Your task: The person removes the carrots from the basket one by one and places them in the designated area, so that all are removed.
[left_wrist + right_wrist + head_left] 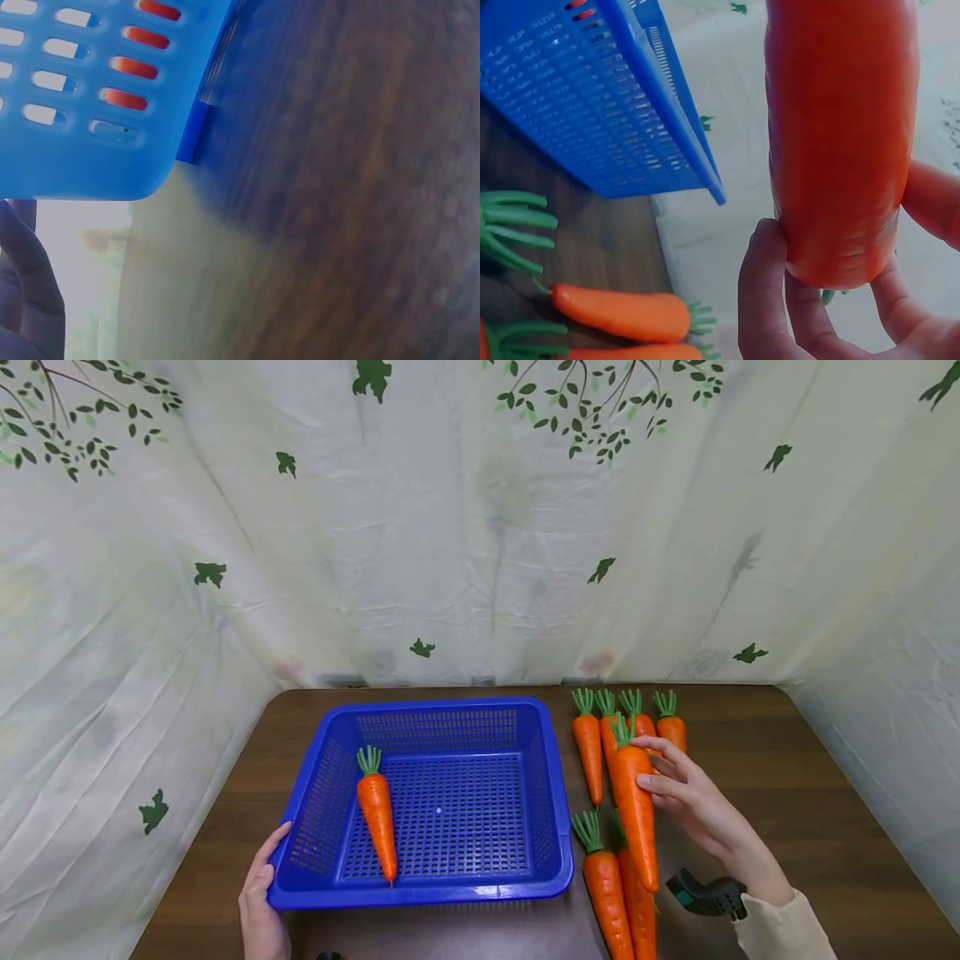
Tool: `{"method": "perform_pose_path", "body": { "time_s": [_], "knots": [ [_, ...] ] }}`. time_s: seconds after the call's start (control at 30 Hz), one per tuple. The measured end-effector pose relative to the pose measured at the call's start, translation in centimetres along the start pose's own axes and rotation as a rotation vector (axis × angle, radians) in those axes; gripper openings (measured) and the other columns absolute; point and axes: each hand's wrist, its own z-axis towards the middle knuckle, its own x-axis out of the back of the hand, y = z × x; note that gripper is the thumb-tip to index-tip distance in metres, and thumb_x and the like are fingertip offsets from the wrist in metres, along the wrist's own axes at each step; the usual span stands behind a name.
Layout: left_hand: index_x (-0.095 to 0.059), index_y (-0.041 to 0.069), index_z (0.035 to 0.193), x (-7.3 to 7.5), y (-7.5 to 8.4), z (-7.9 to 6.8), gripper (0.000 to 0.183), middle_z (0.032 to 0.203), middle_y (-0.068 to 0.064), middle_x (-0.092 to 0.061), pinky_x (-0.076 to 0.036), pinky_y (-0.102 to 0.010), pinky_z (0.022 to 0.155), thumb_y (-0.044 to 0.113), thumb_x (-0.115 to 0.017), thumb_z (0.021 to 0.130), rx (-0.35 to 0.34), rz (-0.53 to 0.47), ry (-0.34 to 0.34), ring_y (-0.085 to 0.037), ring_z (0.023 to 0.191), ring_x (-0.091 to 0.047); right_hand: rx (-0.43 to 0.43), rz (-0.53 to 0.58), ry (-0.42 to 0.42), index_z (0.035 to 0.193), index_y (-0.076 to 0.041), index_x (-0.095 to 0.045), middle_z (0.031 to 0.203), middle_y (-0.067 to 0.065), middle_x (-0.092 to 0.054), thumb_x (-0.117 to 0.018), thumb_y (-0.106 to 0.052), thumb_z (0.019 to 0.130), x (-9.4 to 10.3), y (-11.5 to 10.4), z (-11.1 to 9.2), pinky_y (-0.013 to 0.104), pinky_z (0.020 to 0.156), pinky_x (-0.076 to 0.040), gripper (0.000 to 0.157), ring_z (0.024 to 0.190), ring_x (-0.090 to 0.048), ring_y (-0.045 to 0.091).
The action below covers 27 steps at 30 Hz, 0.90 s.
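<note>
My right hand [693, 802] grips an orange carrot [636, 810] with a green top near its thick upper end. In the right wrist view this carrot [840, 142] is held up between thumb and fingers, above the other carrots. At the left side of the blue plastic basket [420, 893], my left hand [262, 893] holds the rim. One carrot [377, 818] lies inside the basket, green top toward the back. The left wrist view shows the basket's slotted wall [82, 161], with the left fingers [34, 285] at its rim.
Several carrots [587, 747] lie in a back row right of the basket. Two more carrots [609, 897] lie nearer the front, partly behind the held one. Brown tabletop [787, 793] extends right; a leaf-patterned cloth [465, 568] hangs behind and at the sides.
</note>
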Motion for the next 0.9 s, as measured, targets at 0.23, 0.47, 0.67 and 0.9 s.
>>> {"method": "perform_pose_path", "body": {
  "time_s": [0.23, 0.47, 0.67, 0.9],
  "knots": [
    [-0.044, -0.002, 0.140, -0.1, 0.2, 0.0, 0.050, 0.127, -0.001, -0.057, -0.042, -0.023, 0.082, 0.018, -0.022, 0.099, 0.008, 0.006, 0.001, -0.013, 0.104, -0.054, -0.008, 0.016, 0.002, 0.132, -0.016, -0.043, 0.124, 0.004, -0.048, -0.042, -0.002, 0.099, 0.8, 0.3, -1.0, 0.032, 0.084, -0.048, 0.035, 0.101, -0.055, 0.016],
    [-0.044, -0.001, 0.140, -0.1, 0.2, -0.1, 0.050, 0.126, 0.000, -0.057, -0.043, -0.023, 0.081, 0.019, -0.023, 0.100, 0.031, 0.028, 0.014, -0.013, 0.103, -0.054, -0.012, 0.022, 0.012, 0.133, -0.017, -0.044, 0.124, 0.002, -0.050, -0.042, -0.001, 0.099, 1.7, 0.8, -2.1, 0.033, 0.083, -0.048, 0.037, 0.102, -0.056, 0.016],
    [-0.043, -0.002, 0.141, -0.1, 0.1, -0.1, 0.050, 0.127, -0.001, -0.056, -0.042, -0.023, 0.082, 0.019, -0.022, 0.100, 0.027, 0.024, 0.009, -0.014, 0.105, -0.053, -0.038, 0.024, 0.034, 0.132, -0.019, -0.044, 0.124, 0.000, -0.052, -0.041, 0.000, 0.100, 2.3, 1.3, -3.1, 0.033, 0.084, -0.048, 0.038, 0.101, -0.056, 0.015],
    [-0.043, -0.002, 0.141, -0.1, 0.2, -0.1, 0.050, 0.127, -0.001, -0.057, -0.043, -0.023, 0.081, 0.018, -0.022, 0.100, 0.029, 0.015, 0.009, -0.014, 0.104, -0.054, -0.043, 0.044, 0.043, 0.133, -0.021, -0.045, 0.124, -0.001, -0.051, -0.040, 0.001, 0.099, 3.2, 2.1, -4.0, 0.033, 0.083, -0.047, 0.040, 0.102, -0.055, 0.015]
  ]
}}
